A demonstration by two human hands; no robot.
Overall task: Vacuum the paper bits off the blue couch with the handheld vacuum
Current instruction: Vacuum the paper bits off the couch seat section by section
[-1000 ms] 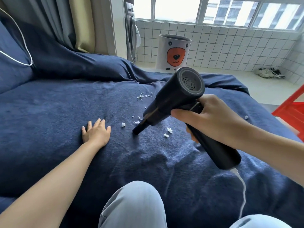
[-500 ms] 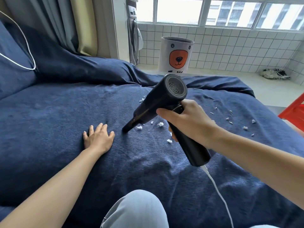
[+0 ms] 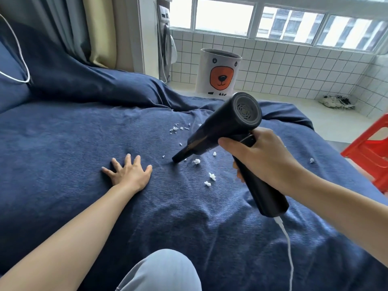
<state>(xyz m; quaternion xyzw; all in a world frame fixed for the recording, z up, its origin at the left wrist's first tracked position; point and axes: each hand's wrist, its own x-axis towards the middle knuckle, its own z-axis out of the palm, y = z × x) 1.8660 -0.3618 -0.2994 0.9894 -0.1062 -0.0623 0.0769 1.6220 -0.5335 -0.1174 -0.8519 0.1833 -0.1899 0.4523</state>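
Here, paper bits point(image 3: 196, 161) are vacuumed off the blue couch point(image 3: 63, 143).
The stiff handheld vacuum point(image 3: 226, 127) is gripped by the right hand point(image 3: 262, 156) at its handle; the left hand point(image 3: 128, 173) is spread flat.

Black handheld vacuum point(image 3: 222, 127) tilted, nozzle tip on blue couch point(image 3: 63, 148) mid-seat; white paper bits point(image 3: 196, 161) scattered just beside nozzle.

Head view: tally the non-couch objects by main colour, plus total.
Black: 1, the handheld vacuum
Red: 1, a plastic stool
White: 2, the bear-face bin and the vacuum's cord
Total: 4
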